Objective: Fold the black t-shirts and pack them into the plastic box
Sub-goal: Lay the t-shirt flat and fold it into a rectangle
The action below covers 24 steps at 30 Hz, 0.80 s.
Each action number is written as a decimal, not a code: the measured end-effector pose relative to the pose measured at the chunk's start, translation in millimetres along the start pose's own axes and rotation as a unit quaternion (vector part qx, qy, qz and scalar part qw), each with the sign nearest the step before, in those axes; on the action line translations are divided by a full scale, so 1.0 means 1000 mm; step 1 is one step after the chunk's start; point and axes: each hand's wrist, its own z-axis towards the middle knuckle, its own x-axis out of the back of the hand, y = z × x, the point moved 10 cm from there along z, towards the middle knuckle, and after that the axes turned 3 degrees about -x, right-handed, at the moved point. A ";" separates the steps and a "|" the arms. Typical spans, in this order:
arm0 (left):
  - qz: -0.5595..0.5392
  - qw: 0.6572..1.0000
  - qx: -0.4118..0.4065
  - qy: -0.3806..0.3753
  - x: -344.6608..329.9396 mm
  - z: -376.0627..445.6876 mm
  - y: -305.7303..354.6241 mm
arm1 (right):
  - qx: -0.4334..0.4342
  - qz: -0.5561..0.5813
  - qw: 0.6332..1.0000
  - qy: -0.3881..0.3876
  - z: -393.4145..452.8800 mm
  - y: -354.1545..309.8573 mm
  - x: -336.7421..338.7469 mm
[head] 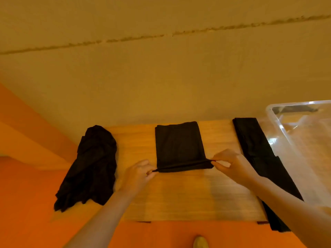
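A person stands at a wooden table (188, 197), both bare forearms reaching in from the bottom of the frame toward a black shirt (179, 144) folded into a neat rectangle at the table's far middle. The left hand (138, 174) pinches the near left corner of the shirt between thumb and fingertips, while the right hand (231, 165) pinches the near right corner the same way; between them the shirt's near edge is lifted slightly off the wood and drawn into a taut line, the rest of the cloth lying flat behind it. To the left, a pile (91, 167) of crumpled black shirts sits on the table's left edge, part of it hanging over the side, well apart from the folded one. To the right, a long black cloth (256, 149) lies in a strip along the table's right side, running from the far edge to beyond the near edge, where it passes under the right forearm. Just beside and partly over that strip stands the clear plastic box (293, 133), its rim toward the camera; whether anything is packed inside cannot be told. Behind the table rises a plain yellowish wall (161, 68), and the floor (26, 194) around it is orange.
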 end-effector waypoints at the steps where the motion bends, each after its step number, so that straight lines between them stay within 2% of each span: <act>1: 0.003 1.000 -0.010 -0.004 -0.015 -0.015 0.001 | 0.005 -0.015 1.000 -0.004 -0.016 0.006 -0.017; 7: 0.040 0.998 -0.042 -0.017 -0.065 -0.089 0.000 | 0.040 -0.079 0.996 -0.033 -0.092 0.009 -0.076; 13: 0.065 0.995 -0.066 -0.028 -0.069 -0.125 0.008 | 0.033 -0.117 0.992 -0.011 -0.127 -0.005 -0.090; 16: 0.048 0.997 -0.064 0.007 -0.062 -0.122 0.015 | 0.048 -0.113 0.992 0.017 -0.124 -0.024 -0.087; 20: 0.028 0.997 -0.007 0.066 -0.070 -0.081 0.023 | 0.013 -0.102 0.993 0.056 -0.085 -0.043 -0.105; 24: 0.063 0.996 0.066 -0.021 -0.121 -0.048 0.007 | -0.051 -0.175 0.983 -0.005 -0.043 -0.032 -0.154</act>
